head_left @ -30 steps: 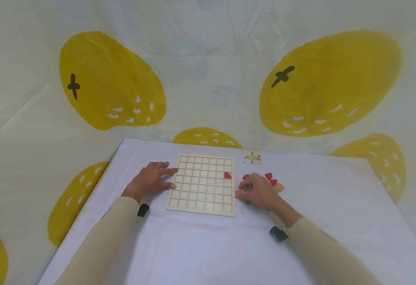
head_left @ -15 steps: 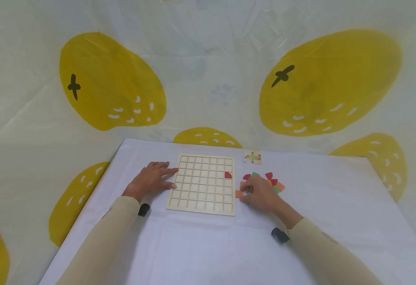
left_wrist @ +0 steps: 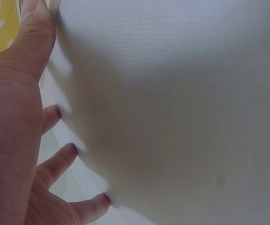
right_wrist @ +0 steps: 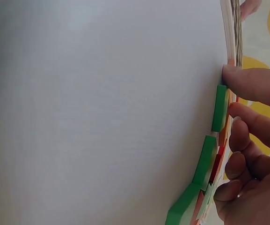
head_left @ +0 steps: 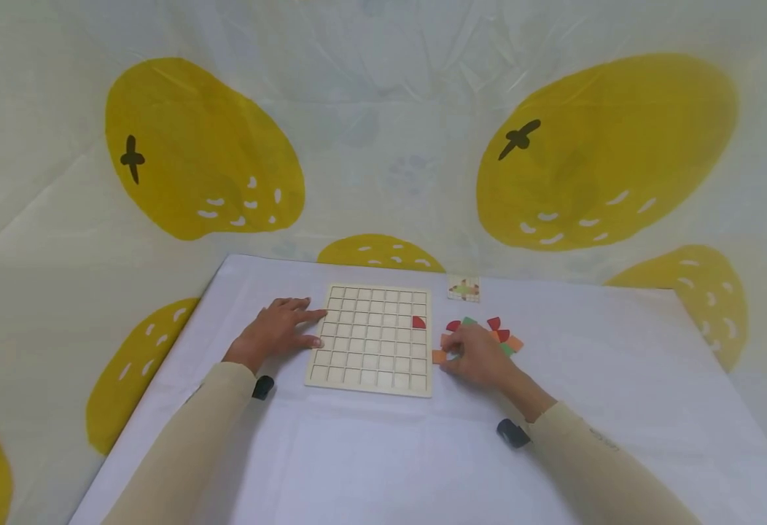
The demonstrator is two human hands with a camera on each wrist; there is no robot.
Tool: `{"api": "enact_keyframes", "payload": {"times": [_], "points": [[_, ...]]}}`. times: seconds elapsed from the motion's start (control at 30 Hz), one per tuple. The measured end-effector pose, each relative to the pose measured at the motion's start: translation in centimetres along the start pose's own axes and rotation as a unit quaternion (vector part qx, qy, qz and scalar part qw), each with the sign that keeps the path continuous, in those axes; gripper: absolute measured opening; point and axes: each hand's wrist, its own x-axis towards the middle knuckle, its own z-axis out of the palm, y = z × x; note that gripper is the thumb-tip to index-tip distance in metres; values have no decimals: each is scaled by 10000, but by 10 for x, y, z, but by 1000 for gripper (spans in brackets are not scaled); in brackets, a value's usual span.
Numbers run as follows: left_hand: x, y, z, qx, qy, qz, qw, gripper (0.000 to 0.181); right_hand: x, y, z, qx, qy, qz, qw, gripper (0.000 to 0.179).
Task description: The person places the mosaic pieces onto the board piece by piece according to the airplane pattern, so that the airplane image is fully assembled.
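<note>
It was a screened-off tabletop spot, home or studio unclear: a sheet [head_left: 390,204] printed with yellow fruit rose beyond the left hand [head_left: 277,332] and right hand [head_left: 482,356]; a white-covered table [head_left: 357,467] lay beneath them.

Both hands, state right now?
Left hand: open, touching the grid board.
Right hand: at an orange tile; whether it grips anything cannot be told.
</note>
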Motion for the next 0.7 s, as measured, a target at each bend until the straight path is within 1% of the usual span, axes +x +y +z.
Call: {"api": "enact_keyframes", "payload": {"times": [0.17,0.27,0.47,0.7], "points": [[-1,0,-1,-15,-12,-3,10000,74,-1,-2,-1,-48,-41,-55,10000,31],[0,0,-1,-25,-53,-59,10000,75,-1,-2,-1,-60,-64,-70,9999,31],[0,1,-2,-4,-4,-48,10000,74,-1,0,-2,-80,-65,-121,9999,33],[0,2,-2,-32,-7,-58,10000,74,-3,3,-4,104,-92,-259,9996,31]]}}
